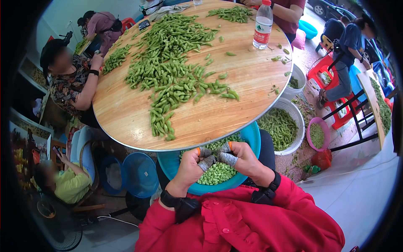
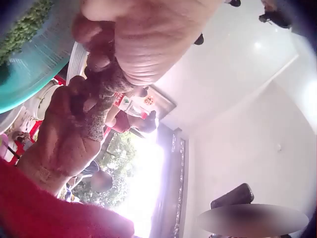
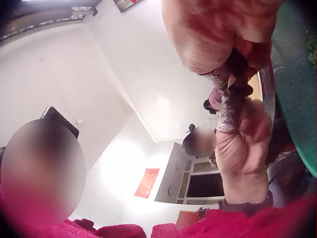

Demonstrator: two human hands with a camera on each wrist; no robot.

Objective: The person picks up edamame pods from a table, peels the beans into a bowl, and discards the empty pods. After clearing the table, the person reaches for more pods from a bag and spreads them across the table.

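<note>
In the head view my left hand [image 1: 188, 169] and right hand [image 1: 248, 163] meet over a turquoise basin [image 1: 168, 169]. Grey wrappings cover both thumbs [image 1: 228, 158], with orange bands showing near the fingertips. Curled fingers and thumbs pinch at one spot between the hands, and both wrist views show them tip to tip. The small pod-sized thing pinched there is mostly hidden; I cannot tell its kind. Below, shelled green soybeans [image 1: 217, 173] lie in the basin. Unshelled soybean pods [image 1: 168, 63] are heaped across the round wooden table [image 1: 235, 101] in front.
A water bottle [image 1: 263, 25] stands at the table's far right. A white basket [image 1: 301, 133] of pods and a pink basin [image 1: 325, 147] sit on the floor at right. Blue tubs [image 1: 140, 174] are at left. Several people sit or stand around, one close by the table's left edge.
</note>
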